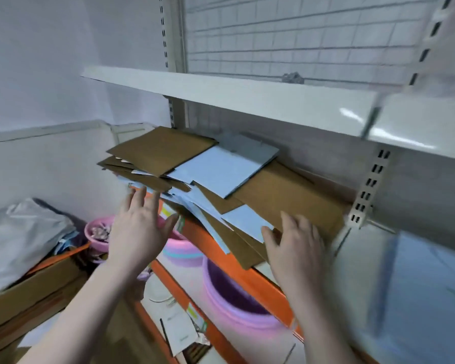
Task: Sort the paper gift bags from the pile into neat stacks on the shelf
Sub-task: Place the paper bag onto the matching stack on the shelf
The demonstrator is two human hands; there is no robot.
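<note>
Bags still a jumble on the shelf.
The pile (208, 185) of brown and blue bags overhangs the shelf (247, 274) edge; left hand (139, 227) spread, free, right hand (294, 243) flat-fingered on a brown bag (300, 200). Best to lift one colour out, square its edges, then stack.

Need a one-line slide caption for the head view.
Both hands, left hand and right hand, reach open toward a messy pile of brown and blue bags on the shelf.
</note>
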